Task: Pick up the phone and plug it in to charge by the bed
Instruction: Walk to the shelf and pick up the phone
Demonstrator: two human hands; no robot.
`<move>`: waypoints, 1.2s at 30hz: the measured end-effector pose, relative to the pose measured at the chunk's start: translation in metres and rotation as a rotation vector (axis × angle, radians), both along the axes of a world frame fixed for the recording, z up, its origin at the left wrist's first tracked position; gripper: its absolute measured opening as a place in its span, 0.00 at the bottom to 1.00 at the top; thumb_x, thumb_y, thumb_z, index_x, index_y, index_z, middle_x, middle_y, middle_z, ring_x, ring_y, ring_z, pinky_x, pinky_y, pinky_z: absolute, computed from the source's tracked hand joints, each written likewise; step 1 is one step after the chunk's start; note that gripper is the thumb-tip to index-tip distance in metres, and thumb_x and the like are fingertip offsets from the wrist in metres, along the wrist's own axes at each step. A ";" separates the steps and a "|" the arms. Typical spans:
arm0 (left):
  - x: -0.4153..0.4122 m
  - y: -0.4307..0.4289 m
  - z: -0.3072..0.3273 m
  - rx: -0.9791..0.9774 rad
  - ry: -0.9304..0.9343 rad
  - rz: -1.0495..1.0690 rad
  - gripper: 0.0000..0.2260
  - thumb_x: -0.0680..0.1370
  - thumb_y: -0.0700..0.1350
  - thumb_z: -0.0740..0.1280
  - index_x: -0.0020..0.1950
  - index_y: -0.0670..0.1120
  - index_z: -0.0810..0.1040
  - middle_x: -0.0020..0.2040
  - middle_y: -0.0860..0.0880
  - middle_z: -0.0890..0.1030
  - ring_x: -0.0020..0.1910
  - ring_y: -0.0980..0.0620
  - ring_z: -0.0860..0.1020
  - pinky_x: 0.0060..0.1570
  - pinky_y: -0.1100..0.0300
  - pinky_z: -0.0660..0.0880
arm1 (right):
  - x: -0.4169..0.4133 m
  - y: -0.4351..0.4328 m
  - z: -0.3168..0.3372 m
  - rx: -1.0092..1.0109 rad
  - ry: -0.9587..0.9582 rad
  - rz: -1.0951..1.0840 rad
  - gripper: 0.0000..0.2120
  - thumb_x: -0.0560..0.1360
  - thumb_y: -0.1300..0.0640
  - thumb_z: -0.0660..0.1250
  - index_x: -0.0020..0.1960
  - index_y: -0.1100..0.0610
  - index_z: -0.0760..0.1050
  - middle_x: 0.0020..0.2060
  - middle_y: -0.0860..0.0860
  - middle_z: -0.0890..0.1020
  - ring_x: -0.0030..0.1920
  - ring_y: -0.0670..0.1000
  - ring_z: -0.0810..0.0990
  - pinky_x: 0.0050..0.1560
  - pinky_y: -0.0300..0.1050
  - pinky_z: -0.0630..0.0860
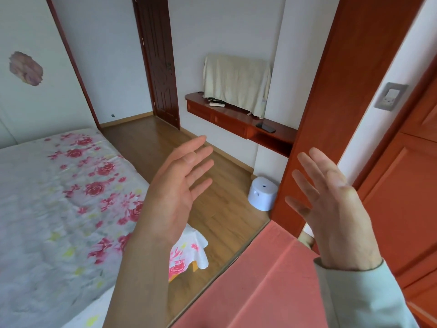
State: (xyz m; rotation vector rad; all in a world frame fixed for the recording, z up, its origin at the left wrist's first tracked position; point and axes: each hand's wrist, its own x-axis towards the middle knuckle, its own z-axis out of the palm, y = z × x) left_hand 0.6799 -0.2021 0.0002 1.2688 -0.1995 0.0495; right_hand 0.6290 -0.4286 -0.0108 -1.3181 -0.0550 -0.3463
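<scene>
A black phone (265,127) lies flat on the right end of a red wooden wall shelf (234,119) across the room. My left hand (176,188) is raised in mid-air, fingers spread, holding nothing, well short of the shelf. My right hand (331,207) is also raised with fingers apart and empty, in front of a red wooden door frame (335,102). A bed (59,197) with a white, rose-printed cover fills the left side. No charging cable is visible.
A cloth-draped screen (236,84) and remotes (216,104) sit on the shelf. A white plastic stool (262,192) stands on the wood floor below. A dark closed door (158,60) is at the back. A wall switch plate (390,97) is at right. A red surface (255,280) lies below my hands.
</scene>
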 end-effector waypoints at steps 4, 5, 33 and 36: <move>0.066 -0.014 -0.006 0.010 0.007 -0.005 0.14 0.79 0.51 0.62 0.62 0.60 0.81 0.67 0.53 0.82 0.68 0.52 0.80 0.71 0.44 0.72 | 0.064 -0.014 -0.005 -0.017 0.000 -0.004 0.22 0.74 0.43 0.59 0.66 0.38 0.77 0.69 0.38 0.79 0.69 0.44 0.77 0.72 0.61 0.70; 0.083 -0.016 -0.006 0.016 0.006 -0.008 0.13 0.80 0.51 0.61 0.62 0.60 0.81 0.68 0.53 0.82 0.68 0.52 0.79 0.71 0.43 0.71 | 0.083 -0.016 -0.005 -0.020 -0.001 -0.004 0.22 0.74 0.43 0.59 0.67 0.39 0.77 0.69 0.38 0.79 0.69 0.44 0.77 0.71 0.61 0.70; 0.557 -0.094 -0.006 0.087 0.042 0.108 0.19 0.75 0.56 0.63 0.66 0.58 0.77 0.70 0.53 0.81 0.67 0.53 0.80 0.71 0.43 0.71 | 0.584 -0.088 -0.010 -0.018 -0.011 0.124 0.32 0.60 0.28 0.73 0.63 0.33 0.78 0.69 0.36 0.79 0.71 0.44 0.75 0.71 0.60 0.69; 0.615 -0.124 0.000 0.085 0.061 0.154 0.19 0.75 0.56 0.62 0.65 0.58 0.78 0.69 0.53 0.81 0.67 0.53 0.80 0.71 0.43 0.72 | 0.646 -0.115 -0.003 -0.019 0.020 0.163 0.31 0.63 0.32 0.71 0.66 0.35 0.77 0.70 0.38 0.78 0.71 0.44 0.75 0.71 0.61 0.69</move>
